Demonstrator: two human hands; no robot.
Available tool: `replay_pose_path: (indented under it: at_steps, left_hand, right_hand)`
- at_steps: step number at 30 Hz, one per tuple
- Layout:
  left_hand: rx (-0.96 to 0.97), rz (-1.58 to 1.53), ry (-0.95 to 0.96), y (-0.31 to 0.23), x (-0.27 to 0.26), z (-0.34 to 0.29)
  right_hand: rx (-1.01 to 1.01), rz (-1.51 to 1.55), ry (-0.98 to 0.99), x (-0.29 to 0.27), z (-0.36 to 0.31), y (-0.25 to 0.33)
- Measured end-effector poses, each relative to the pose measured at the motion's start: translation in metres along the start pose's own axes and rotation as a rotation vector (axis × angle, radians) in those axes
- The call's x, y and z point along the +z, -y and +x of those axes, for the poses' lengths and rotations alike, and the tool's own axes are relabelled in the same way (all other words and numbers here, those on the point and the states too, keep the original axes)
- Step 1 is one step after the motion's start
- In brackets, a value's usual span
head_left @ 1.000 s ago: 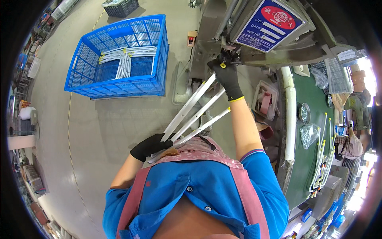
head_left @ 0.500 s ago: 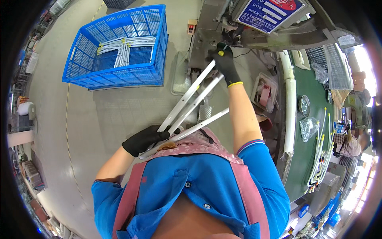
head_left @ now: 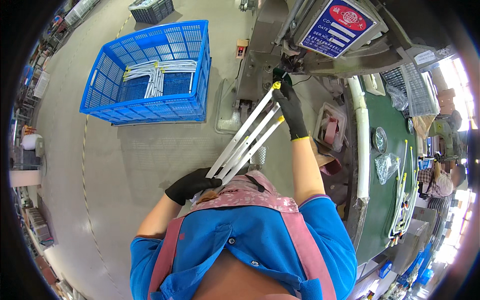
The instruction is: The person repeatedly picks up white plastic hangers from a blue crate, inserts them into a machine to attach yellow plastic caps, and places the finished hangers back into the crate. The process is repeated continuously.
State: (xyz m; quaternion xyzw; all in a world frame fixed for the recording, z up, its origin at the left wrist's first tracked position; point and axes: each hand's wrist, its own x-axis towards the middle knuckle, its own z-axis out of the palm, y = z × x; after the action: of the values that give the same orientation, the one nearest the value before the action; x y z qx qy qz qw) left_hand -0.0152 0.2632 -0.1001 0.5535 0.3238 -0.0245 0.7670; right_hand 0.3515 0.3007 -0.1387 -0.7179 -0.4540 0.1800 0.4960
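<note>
Three white metal tubes (head_left: 247, 131) with small holes slant up and to the right across my front, side by side and slightly fanned. Yellow caps (head_left: 277, 85) show at their upper ends. My left hand (head_left: 192, 186), in a black glove, is closed around the lower ends by my apron. Higher up, my right hand (head_left: 291, 109), also in a black glove, is closed at the capped end of the leftmost tube, just below the machine head. Its fingertips are partly hidden, and the other two caps lie beside its palm and wrist.
A blue crate (head_left: 145, 106) on the floor at far left holds several bent white tubes (head_left: 156, 75). A grey machine (head_left: 345, 62) with a blue plate stands ahead. At right, a green table (head_left: 372, 220) bears more tubes and a metal bowl (head_left: 380, 140). A plastic bin (head_left: 332, 128) sits beneath the machine.
The lowest tube has swung up alongside the other two, so they lie closer together. Yellow caps now show at their upper ends. My right hand has moved slightly toward me.
</note>
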Motion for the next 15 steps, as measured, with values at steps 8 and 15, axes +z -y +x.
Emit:
replay_pose_path:
  at_steps: [8, 15]
  left_hand:
    - [-0.025, 0.004, 0.018, -0.006, -0.001, -0.002]
    - [-0.077, -0.006, -0.002, -0.008, 0.000, -0.003]
  right_hand:
    - [0.259, 0.267, -0.020, -0.017, -0.018, -0.032]
    - [0.240, 0.306, -0.014, -0.019, -0.013, -0.036]
